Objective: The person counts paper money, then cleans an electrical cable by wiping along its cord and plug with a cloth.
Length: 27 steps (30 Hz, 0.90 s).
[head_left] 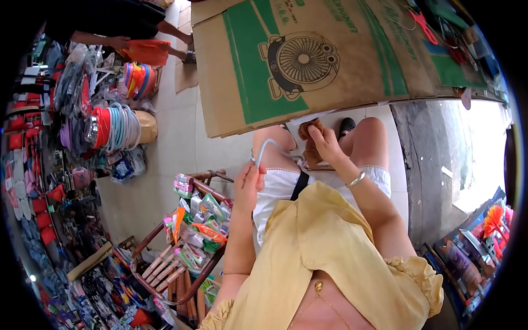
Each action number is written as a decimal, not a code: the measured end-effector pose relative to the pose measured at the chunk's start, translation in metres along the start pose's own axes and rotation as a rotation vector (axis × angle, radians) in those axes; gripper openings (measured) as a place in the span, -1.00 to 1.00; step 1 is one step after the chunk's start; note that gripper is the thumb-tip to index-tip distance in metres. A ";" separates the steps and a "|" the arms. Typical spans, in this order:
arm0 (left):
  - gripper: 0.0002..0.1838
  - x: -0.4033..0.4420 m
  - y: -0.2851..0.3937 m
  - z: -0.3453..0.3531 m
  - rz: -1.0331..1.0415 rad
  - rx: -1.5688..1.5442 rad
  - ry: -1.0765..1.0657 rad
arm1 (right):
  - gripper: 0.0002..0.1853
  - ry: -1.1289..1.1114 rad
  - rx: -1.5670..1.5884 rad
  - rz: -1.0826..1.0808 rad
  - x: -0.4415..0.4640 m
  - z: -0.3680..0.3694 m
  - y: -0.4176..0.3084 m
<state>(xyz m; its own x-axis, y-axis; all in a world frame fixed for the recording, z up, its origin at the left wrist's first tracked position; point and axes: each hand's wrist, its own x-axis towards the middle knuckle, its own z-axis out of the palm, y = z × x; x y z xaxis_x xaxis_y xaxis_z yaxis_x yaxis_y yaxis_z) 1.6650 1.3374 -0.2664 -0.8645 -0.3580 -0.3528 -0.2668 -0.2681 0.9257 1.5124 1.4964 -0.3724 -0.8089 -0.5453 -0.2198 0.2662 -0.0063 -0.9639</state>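
My left hand (248,182), its fingers closed, grips a thin pale grey-blue cord or tube (265,145) above my thigh. The cord arches up and over to the right; where its far end goes is hard to make out. Between my knees, my right hand (326,145) pinches a brown fuzzy piece (311,131), with my thumb on top of it. More brown material hangs just below that hand. Just beyond the hands is the near edge of a big cardboard sheet (352,66), printed in green with a fan drawing.
On the left, a rack (181,300) holds packaged goods and pink-handled items. Coiled tubes (122,127) and bagged wares crowd the floor. Another person's hand (118,43) is near an orange bag (147,52). Red-handled scissors (423,27) lie on the cardboard, upper right.
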 end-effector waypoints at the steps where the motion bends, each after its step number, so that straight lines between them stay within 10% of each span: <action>1: -0.72 0.004 -0.001 -0.003 -0.001 -0.007 -0.029 | -0.78 0.001 0.136 -0.013 -0.004 0.001 -0.006; 8: -0.71 0.007 0.004 0.007 -0.018 0.147 -0.055 | -0.76 -0.015 -0.671 -0.746 -0.022 0.013 -0.084; 15: -0.71 0.005 0.002 0.005 -0.019 0.177 -0.048 | -0.57 -0.273 0.520 0.051 -0.007 -0.022 -0.022; 16: -0.72 0.006 0.000 0.005 -0.027 0.156 -0.063 | -0.52 0.008 0.681 0.182 -0.018 -0.019 -0.035; 19: -0.73 0.007 -0.002 0.003 -0.066 0.096 -0.063 | -0.49 -0.484 1.318 -0.062 -0.020 -0.058 -0.004; 22: -0.75 0.008 0.000 0.005 -0.044 0.073 -0.071 | -0.58 0.025 1.248 0.016 -0.048 -0.057 -0.075; 24: -0.76 0.009 -0.003 0.006 -0.041 0.047 -0.097 | -0.60 -0.139 1.356 -0.236 -0.025 -0.081 0.008; 27: -0.76 0.010 -0.001 0.009 -0.046 0.073 -0.090 | -0.60 -0.069 1.427 -0.055 -0.020 -0.076 0.028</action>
<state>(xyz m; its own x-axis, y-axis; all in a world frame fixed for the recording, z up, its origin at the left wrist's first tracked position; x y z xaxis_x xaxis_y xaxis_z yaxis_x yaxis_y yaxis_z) 1.6523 1.3422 -0.2695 -0.8844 -0.2645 -0.3845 -0.3343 -0.2157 0.9174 1.4960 1.5708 -0.4061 -0.8197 -0.5554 -0.1401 0.5595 -0.8287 0.0116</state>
